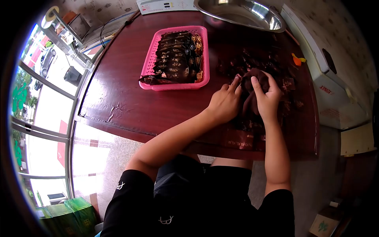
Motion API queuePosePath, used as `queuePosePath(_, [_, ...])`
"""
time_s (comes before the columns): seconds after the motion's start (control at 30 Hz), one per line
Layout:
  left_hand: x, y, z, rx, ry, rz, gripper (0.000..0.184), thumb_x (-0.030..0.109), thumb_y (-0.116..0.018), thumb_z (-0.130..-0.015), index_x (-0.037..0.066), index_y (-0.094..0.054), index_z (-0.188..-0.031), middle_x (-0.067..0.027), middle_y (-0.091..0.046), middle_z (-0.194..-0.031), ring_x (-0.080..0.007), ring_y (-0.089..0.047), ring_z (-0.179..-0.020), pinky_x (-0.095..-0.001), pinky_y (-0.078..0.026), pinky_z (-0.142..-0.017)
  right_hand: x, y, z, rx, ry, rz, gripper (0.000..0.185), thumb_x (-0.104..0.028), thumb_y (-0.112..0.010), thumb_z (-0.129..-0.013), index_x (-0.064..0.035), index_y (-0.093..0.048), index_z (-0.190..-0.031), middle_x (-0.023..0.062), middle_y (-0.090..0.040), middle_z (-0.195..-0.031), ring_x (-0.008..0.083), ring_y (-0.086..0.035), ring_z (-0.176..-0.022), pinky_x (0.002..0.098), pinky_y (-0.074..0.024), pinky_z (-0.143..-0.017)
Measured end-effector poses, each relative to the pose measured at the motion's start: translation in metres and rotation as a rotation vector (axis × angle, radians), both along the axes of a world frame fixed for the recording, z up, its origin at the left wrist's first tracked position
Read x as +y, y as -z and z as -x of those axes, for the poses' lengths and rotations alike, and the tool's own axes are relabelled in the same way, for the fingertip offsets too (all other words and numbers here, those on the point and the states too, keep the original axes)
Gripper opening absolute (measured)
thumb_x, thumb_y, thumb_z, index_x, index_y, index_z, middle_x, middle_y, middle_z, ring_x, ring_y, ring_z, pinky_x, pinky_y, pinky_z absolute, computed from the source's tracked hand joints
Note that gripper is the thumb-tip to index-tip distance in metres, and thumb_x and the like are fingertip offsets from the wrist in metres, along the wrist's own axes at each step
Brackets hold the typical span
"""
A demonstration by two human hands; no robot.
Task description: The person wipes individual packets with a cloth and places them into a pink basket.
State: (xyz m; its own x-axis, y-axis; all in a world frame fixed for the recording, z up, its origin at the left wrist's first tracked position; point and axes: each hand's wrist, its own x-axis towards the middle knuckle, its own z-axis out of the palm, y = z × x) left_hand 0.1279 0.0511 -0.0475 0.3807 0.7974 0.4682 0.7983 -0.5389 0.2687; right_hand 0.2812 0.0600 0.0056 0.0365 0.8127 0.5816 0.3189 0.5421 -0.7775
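Note:
A dark brown cloth (251, 103) is bunched in my right hand (267, 93), whose fingers and thumb wrap round it. My left hand (226, 100) is at the cloth's left side, fingers bent and fingertips close to it; what they pinch, if anything, is too small to make out. Dark wrapped packets (258, 59) lie scattered beyond and beside both hands. Nearer the front edge, a dark flat packet (240, 140) lies on the table. To the left stands a pink basket (148, 59) holding several dark packets (173, 57) laid in a row.
The reddish-brown table (114, 83) has a large steel bowl (241, 15) at its back and a white device (166, 5) beside that. An orange and yellow object (297, 60) lies at the right, near a white box (327, 87). Windows are on the left.

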Motion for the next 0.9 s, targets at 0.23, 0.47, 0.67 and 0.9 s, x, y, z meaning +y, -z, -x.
queuePosePath(0.23, [0.032,0.001,0.003,-0.080,-0.219,0.164,0.058,0.027,-0.068,-0.085,0.001,-0.047,-0.133,-0.0255,-0.055,-0.131,-0.0392,-0.061,-0.105,-0.0443,-0.051,-0.088,0.007,0.007,-0.002,0.003,0.049,0.006,0.032,-0.022,-0.068,-0.093,0.0020,-0.063,-0.113,0.0116,-0.070,-0.101,0.0173,-0.066,-0.096,0.0302,-0.0498,-0.087])
queuePosePath(0.47, [0.035,-0.002,0.009,-0.334,-0.052,0.226,0.061,0.021,-0.079,-0.073,0.004,-0.056,-0.127,-0.0186,-0.062,-0.108,-0.0347,-0.062,-0.100,-0.0428,-0.051,-0.085,0.015,0.003,-0.008,0.544,-0.012,0.264,0.040,-0.025,-0.060,-0.099,0.0039,-0.055,-0.127,0.0064,-0.063,-0.119,0.0121,-0.055,-0.111,0.0267,-0.0401,-0.099])
queuePosePath(0.67, [0.022,-0.029,0.000,-0.853,0.116,0.014,0.032,0.008,-0.063,-0.092,0.004,-0.057,-0.123,-0.0096,-0.056,-0.097,-0.0219,-0.056,-0.090,-0.0329,-0.049,-0.083,0.009,0.013,-0.005,0.360,0.008,-0.176,0.049,-0.027,-0.055,-0.101,0.0048,-0.046,-0.137,0.0134,-0.054,-0.134,0.0201,-0.051,-0.123,0.0331,-0.0372,-0.106])
queuePosePath(0.9, [0.004,-0.041,0.004,-1.831,0.877,0.823,0.068,0.051,-0.016,-0.105,0.001,-0.029,-0.149,-0.0128,-0.047,-0.141,-0.0204,-0.042,-0.133,-0.0348,-0.032,-0.112,-0.008,0.017,0.031,-0.485,-0.310,-0.342,0.061,-0.030,-0.062,-0.092,0.0006,-0.043,-0.141,0.0227,-0.043,-0.145,0.0442,-0.036,-0.137,0.0496,-0.0278,-0.113])
